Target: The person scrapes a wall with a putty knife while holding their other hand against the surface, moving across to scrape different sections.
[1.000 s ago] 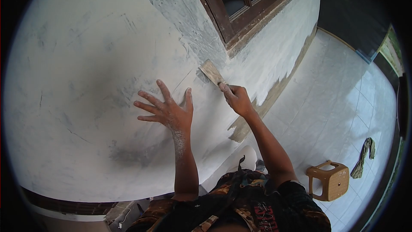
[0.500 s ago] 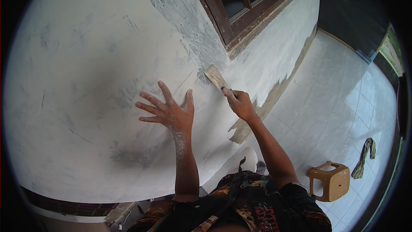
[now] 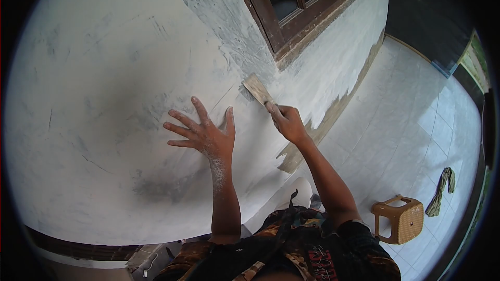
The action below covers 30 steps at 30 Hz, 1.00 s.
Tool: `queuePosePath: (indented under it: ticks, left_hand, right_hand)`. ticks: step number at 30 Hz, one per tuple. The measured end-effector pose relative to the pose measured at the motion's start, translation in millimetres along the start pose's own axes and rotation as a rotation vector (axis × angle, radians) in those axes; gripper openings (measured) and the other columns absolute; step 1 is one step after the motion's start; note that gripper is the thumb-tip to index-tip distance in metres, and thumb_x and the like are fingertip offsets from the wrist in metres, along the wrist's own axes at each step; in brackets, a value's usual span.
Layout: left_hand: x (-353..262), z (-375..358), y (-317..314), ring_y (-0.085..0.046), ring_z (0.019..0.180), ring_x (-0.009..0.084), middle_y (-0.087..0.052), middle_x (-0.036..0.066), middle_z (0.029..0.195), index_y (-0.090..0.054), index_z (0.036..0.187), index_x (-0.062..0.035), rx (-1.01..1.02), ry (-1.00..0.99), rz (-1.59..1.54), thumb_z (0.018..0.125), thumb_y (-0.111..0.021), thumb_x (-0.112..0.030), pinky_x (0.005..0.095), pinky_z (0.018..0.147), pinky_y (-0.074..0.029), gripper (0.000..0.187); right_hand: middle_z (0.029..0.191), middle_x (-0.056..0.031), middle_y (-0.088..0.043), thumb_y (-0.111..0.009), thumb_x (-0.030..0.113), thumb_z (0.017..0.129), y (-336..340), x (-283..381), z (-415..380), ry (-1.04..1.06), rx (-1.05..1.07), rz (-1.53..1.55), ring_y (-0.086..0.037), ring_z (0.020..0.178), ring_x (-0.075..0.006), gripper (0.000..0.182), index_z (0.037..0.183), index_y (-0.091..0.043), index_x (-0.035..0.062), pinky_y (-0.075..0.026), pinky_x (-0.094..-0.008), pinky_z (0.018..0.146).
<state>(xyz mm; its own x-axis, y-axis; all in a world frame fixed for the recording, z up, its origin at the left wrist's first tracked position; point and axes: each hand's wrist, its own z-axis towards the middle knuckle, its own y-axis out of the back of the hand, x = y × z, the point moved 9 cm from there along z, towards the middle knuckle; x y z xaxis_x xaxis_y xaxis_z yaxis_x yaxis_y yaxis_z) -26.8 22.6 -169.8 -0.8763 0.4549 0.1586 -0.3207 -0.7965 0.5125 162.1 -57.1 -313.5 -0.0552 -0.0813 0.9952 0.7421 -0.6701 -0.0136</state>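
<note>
My left hand point(image 3: 205, 132) lies spread against the whitish wall point(image 3: 104, 99), its fingers apart and its wrist dusted with white powder. In my right hand point(image 3: 287, 123) is a putty knife point(image 3: 257, 89), gripped by its handle. The wide blade, smeared with pale filler, meets the wall just below the lower corner of the window frame point(image 3: 284, 44). A grey, streaky patch point(image 3: 219, 18) runs along the wall beside the frame and reaches down to the blade.
On the tiled floor point(image 3: 375, 125) to the right stand a tan plastic stool point(image 3: 406, 221) and, beyond it, a crumpled greenish cloth point(image 3: 442, 190). A dark sheet point(image 3: 427, 15) hangs at the far right. A bare brownish strip point(image 3: 333, 117) follows the wall's foot.
My right hand and the putty knife have shifted slightly to the left and up along the wall. My left hand stays spread in the same place.
</note>
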Motion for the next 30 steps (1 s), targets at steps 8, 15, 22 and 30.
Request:
queuePosePath:
  ticks: [8,15,22,30]
  left_hand:
    - [-1,0,0,0.015,0.139,0.0614,0.012,0.033,0.156,-0.017,0.157,-0.0212,-0.002,0.002,-0.008,0.08,-0.058,-0.072,0.0865,0.093,0.003,0.101]
    - [-1,1,0,0.015,0.139,0.0615,0.013,0.033,0.156,-0.018,0.157,-0.0209,-0.001,0.008,-0.015,0.08,-0.059,-0.071,0.0863,0.093,0.003,0.1]
    - [0,0,0,0.016,0.139,0.0613,0.014,0.033,0.156,-0.017,0.157,-0.022,0.008,0.01,-0.022,0.081,-0.058,-0.071,0.0864,0.093,0.003,0.1]
    - [0,0,-1,0.015,0.139,0.0619,0.012,0.033,0.156,-0.017,0.157,-0.0221,0.012,0.012,-0.018,0.079,-0.059,-0.072,0.0867,0.092,0.003,0.101]
  right_hand:
    - [0.051,-0.0051,-0.039,-0.055,0.052,0.096,-4,-18,-10,-0.051,-0.006,-0.006,-0.037,0.053,-0.0131,0.067,0.06,-0.049,-0.0039,-0.037,-0.034,0.051]
    - [0.05,-0.0057,-0.037,-0.055,0.052,0.096,1,1,-1,0.037,0.019,-0.094,-0.035,0.052,-0.0139,0.066,0.06,-0.049,-0.0033,-0.034,-0.0354,0.049]
    - [0.051,0.0042,-0.04,-0.057,0.048,0.098,0,7,1,0.021,0.029,-0.08,-0.037,0.047,-0.0059,0.057,0.06,-0.05,0.005,-0.031,-0.0259,0.044]
    - [0.051,-0.0029,-0.038,-0.056,0.053,0.096,-7,-16,-8,-0.046,0.002,0.039,-0.034,0.053,-0.0125,0.067,0.057,-0.046,-0.0006,-0.034,-0.0347,0.049]
